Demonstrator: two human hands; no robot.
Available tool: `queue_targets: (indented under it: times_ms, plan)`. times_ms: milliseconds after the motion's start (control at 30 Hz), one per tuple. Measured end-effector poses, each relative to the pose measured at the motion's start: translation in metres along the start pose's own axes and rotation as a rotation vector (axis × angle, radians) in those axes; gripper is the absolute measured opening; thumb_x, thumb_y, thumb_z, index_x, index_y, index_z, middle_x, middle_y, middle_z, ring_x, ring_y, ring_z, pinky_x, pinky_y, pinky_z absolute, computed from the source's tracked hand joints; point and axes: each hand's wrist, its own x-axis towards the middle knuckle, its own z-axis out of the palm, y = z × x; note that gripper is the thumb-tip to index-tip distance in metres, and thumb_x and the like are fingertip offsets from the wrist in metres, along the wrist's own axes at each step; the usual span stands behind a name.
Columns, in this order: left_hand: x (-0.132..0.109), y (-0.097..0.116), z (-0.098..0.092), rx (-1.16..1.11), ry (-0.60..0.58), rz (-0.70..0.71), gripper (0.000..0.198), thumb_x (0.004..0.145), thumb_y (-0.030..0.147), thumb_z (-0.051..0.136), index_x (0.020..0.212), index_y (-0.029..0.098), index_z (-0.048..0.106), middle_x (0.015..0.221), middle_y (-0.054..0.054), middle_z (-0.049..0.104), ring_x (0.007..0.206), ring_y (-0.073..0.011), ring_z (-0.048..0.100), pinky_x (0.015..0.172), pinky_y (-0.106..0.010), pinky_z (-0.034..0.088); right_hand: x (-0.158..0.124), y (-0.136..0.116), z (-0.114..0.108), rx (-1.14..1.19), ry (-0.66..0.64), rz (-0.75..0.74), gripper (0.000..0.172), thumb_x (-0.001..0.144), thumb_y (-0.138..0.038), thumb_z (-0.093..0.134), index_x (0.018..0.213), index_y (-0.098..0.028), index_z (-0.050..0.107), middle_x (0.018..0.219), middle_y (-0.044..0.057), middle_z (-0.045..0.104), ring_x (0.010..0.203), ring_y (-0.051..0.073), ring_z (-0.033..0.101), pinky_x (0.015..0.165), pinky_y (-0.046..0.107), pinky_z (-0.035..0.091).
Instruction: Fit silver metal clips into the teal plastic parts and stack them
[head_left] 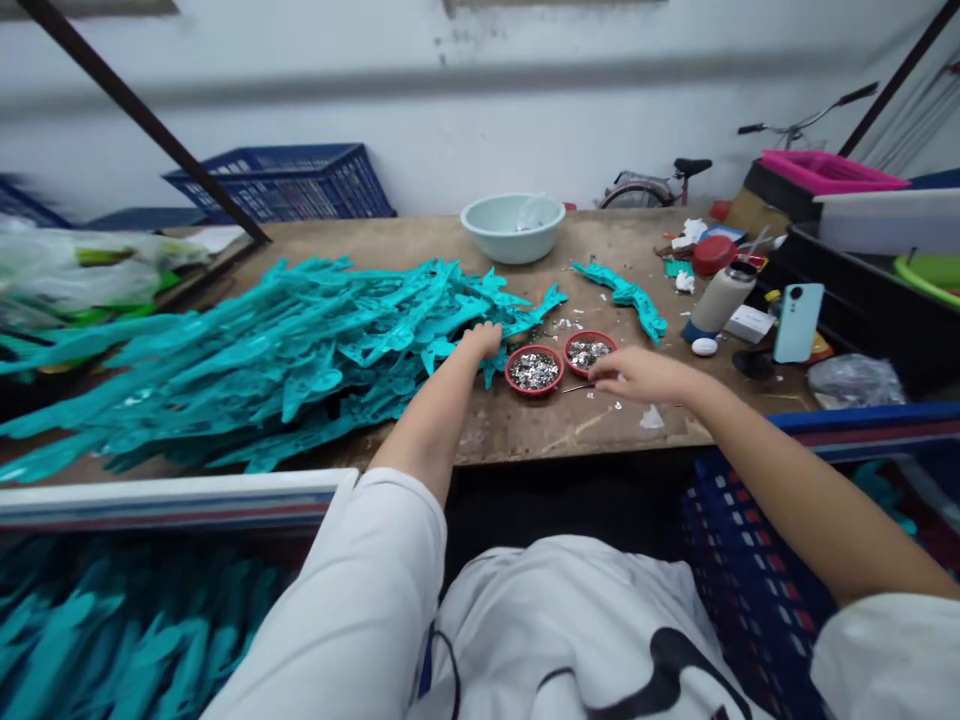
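My left hand point(486, 340) rests at the right edge of a heap of long turquoise plastic pieces point(300, 340), its fingers curled over one of them; the fingertips are partly hidden. Two small red bowls of shiny metal bits stand beside it: the nearer red bowl point(534, 393) and the farther red bowl point(590, 333). Just right of them is my right hand point(637, 376), with fingers drawn together at the end of a thin metal tool point(576, 388) lying low over the table. A separate turquoise piece point(626, 296) lies behind the bowls.
A pale blue basin point(513, 240) stands at the table's back. To the right are a bottle point(721, 298), a phone point(798, 322) and a plastic bag point(856, 381). Crates with turquoise pieces flank my lap: a left crate point(172, 492) and a blue right crate point(739, 560).
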Motion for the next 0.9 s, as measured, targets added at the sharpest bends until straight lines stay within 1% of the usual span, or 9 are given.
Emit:
queue_targets:
  times_ms: [100, 233, 400, 500, 600, 667, 767, 833, 900]
  plan:
    - [0.005, -0.003, -0.008, 0.015, -0.016, 0.034, 0.055, 0.121, 0.049, 0.093, 0.166, 0.022, 0.079, 0.176, -0.017, 0.076, 0.160, -0.0397, 0.077, 0.135, -0.069, 0.070, -0.028, 0.026, 0.028, 0.098, -0.133, 0.107, 0.023, 0.116, -0.018, 0.080, 0.124, -0.023, 0.101, 0.125, 0.009, 0.100, 0.115, 0.028, 0.094, 0.105, 0.034, 0.068]
    - [0.003, 0.001, -0.037, -0.004, -0.042, 0.118, 0.057, 0.122, 0.050, 0.090, 0.169, 0.021, 0.078, 0.181, -0.018, 0.075, 0.166, -0.0401, 0.075, 0.142, -0.068, 0.064, -0.034, 0.044, 0.045, 0.168, -0.071, 0.163, 0.025, 0.116, -0.018, 0.079, 0.126, -0.023, 0.101, 0.131, 0.010, 0.101, 0.125, 0.030, 0.095, 0.116, 0.038, 0.068]
    - [-0.022, 0.010, -0.066, -0.089, -0.015, 0.240, 0.059, 0.122, 0.049, 0.077, 0.175, 0.024, 0.075, 0.185, -0.014, 0.078, 0.172, -0.0390, 0.073, 0.147, -0.047, 0.058, -0.026, 0.054, 0.046, 0.250, -0.027, 0.178, 0.037, 0.122, -0.039, 0.075, 0.141, -0.021, 0.101, 0.145, 0.017, 0.098, 0.138, 0.039, 0.092, 0.129, 0.050, 0.067]
    - [-0.056, 0.033, -0.038, -0.168, 0.084, 0.312, 0.069, 0.129, 0.050, 0.060, 0.190, 0.019, 0.059, 0.197, -0.019, 0.066, 0.182, -0.0389, 0.063, 0.156, -0.052, 0.047, -0.027, 0.047, 0.055, 0.420, 0.030, 0.156, 0.063, 0.121, -0.059, 0.076, 0.174, -0.027, 0.088, 0.174, 0.017, 0.086, 0.162, 0.043, 0.082, 0.144, 0.059, 0.060]
    - [-0.109, 0.073, 0.026, -0.316, 0.252, 0.350, 0.082, 0.131, 0.049, 0.050, 0.201, 0.009, 0.033, 0.204, -0.034, 0.049, 0.192, -0.0465, 0.049, 0.163, -0.072, 0.032, -0.032, 0.027, 0.070, 0.761, 0.119, 0.074, 0.106, 0.118, -0.087, 0.070, 0.209, -0.042, 0.041, 0.202, 0.010, 0.063, 0.183, 0.041, 0.066, 0.150, 0.066, 0.056]
    - [-0.151, 0.098, 0.069, -0.431, 0.225, 0.444, 0.097, 0.131, 0.054, 0.051, 0.205, 0.003, 0.015, 0.210, -0.042, 0.033, 0.197, -0.0510, 0.040, 0.163, -0.078, 0.027, -0.038, 0.011, 0.077, 0.915, 0.161, 0.045, 0.120, 0.115, -0.101, 0.065, 0.213, -0.049, 0.020, 0.209, 0.008, 0.053, 0.186, 0.040, 0.063, 0.148, 0.066, 0.059]
    - [-0.205, 0.115, 0.104, -0.486, 0.101, 0.626, 0.107, 0.130, 0.067, 0.053, 0.206, 0.005, 0.010, 0.211, -0.043, 0.028, 0.199, -0.0534, 0.037, 0.161, -0.080, 0.034, -0.050, -0.005, 0.079, 0.783, 0.202, 0.073, 0.111, 0.119, -0.092, 0.067, 0.212, -0.043, 0.031, 0.203, 0.011, 0.062, 0.182, 0.041, 0.067, 0.151, 0.065, 0.056]
    - [-0.229, 0.110, 0.107, -0.412, 0.037, 0.746, 0.108, 0.129, 0.071, 0.058, 0.205, 0.004, 0.019, 0.209, -0.041, 0.036, 0.197, -0.0531, 0.041, 0.158, -0.077, 0.043, -0.057, -0.006, 0.074, 0.595, 0.177, 0.076, 0.093, 0.123, -0.077, 0.067, 0.204, -0.033, 0.052, 0.195, 0.013, 0.071, 0.179, 0.042, 0.069, 0.155, 0.066, 0.051]
    - [-0.243, 0.096, 0.099, -0.250, 0.041, 0.839, 0.097, 0.129, 0.061, 0.066, 0.201, 0.004, 0.035, 0.201, -0.038, 0.052, 0.191, -0.0507, 0.052, 0.152, -0.069, 0.053, -0.060, 0.000, 0.068, 0.488, 0.105, 0.061, 0.080, 0.124, -0.067, 0.066, 0.194, -0.028, 0.068, 0.193, 0.013, 0.072, 0.181, 0.043, 0.068, 0.157, 0.065, 0.048]
